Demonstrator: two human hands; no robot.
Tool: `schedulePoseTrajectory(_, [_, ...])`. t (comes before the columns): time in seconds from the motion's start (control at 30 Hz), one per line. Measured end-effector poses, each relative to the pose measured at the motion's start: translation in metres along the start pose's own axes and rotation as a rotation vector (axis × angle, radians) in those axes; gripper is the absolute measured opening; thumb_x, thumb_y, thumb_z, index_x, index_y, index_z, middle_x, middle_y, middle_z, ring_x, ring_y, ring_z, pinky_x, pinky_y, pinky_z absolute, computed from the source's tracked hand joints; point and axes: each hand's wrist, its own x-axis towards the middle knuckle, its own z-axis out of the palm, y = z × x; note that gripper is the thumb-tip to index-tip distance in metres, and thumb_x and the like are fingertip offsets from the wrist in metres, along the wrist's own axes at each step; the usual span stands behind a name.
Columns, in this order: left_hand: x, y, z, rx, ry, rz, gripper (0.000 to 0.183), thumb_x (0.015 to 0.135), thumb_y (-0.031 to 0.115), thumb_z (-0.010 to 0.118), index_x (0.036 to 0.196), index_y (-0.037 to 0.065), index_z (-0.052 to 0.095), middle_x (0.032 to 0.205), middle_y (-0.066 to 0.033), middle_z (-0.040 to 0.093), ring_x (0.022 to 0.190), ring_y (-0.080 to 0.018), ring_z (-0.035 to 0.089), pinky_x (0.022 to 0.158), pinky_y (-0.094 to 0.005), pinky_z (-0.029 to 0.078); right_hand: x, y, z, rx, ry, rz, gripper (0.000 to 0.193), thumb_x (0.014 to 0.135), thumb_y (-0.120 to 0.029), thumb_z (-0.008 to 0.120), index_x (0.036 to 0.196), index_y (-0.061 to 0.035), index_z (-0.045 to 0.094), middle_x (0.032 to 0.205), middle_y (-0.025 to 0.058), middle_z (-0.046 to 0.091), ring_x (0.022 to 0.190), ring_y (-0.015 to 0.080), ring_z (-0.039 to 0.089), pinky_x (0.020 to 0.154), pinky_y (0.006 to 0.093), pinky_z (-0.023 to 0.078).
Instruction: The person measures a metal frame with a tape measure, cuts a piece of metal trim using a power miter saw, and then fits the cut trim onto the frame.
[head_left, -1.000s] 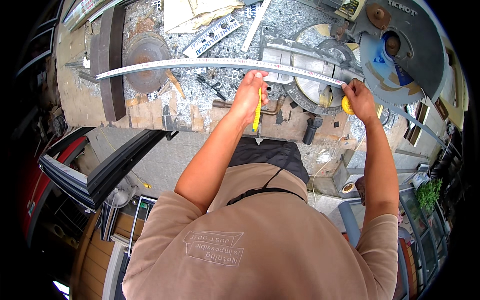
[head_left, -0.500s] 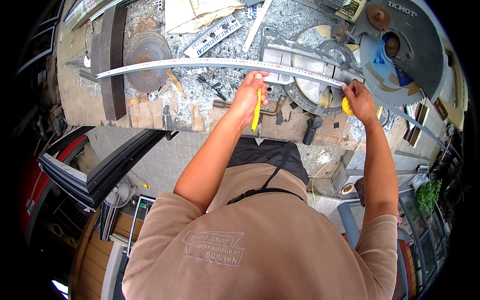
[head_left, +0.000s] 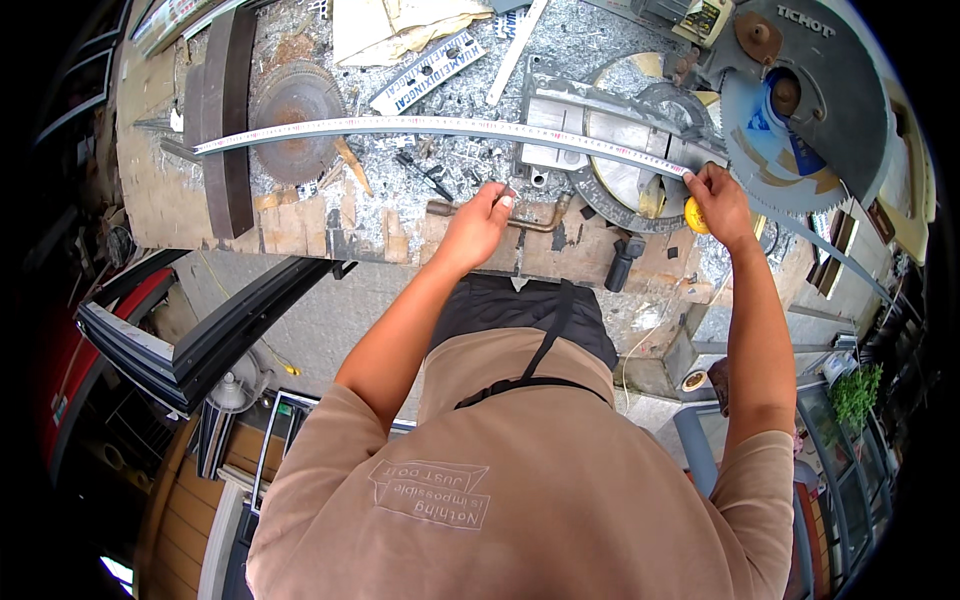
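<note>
A long narrow grey metal strip (head_left: pixel 850 262) runs across the bench and the saw table. Along it lies the white tape-measure blade (head_left: pixel 400 126), drawn out from the left to my right hand. My right hand (head_left: pixel 722 205) is closed at the strip, with the yellow case of the tape measure (head_left: pixel 695 216) showing beneath its fingers. Below the strip, my left hand (head_left: pixel 478 230) is closed, thumb against fingers, near a bent metal wrench (head_left: pixel 540 222). Something small and dark shows at its fingertips, too small to name.
A miter saw (head_left: pixel 800 110) with a large blade stands at the right. A rusty saw blade (head_left: pixel 297 105) and dark metal profiles (head_left: pixel 228 120) lie at the left. Metal chips and offcuts litter the wooden bench (head_left: pixel 290 230). Black frame profiles (head_left: pixel 240 325) jut out below left.
My left hand has moved left and down, away from the strip. The yellow stick-like thing it held no longer shows. My right hand stays nearly in place at the tape measure.
</note>
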Motion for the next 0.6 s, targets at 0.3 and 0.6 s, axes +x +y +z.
schedulePoseTrajectory(0.3, [-0.036, -0.045, -0.014, 0.639, 0.084, 0.302, 0.029, 0.098, 0.019, 0.069, 0.125, 0.007, 0.068, 0.108, -0.0193, 0.071, 0.108, -0.0414, 0.066, 0.095, -0.0524, 0.051, -0.001, -0.003, 0.0, -0.006, 0.028, -0.036, 0.045, 0.102, -0.047, 0.067, 0.093, -0.003, 0.066, 0.093, 0.018, 0.072, 0.091, 0.0408, 0.068, 0.082, 0.048, 0.051])
schedulePoseTrajectory(0.6, [-0.075, 0.013, -0.014, 0.524, 0.358, 0.52, 0.032, 0.094, 0.005, 0.071, 0.126, 0.006, 0.07, 0.116, -0.0163, 0.069, 0.112, -0.0364, 0.065, 0.101, -0.0462, 0.052, 0.001, 0.005, 0.004, -0.003, 0.055, -0.082, 0.046, 0.101, -0.048, 0.067, 0.094, -0.0031, 0.068, 0.095, 0.0188, 0.073, 0.092, 0.041, 0.069, 0.083, 0.0487, 0.052])
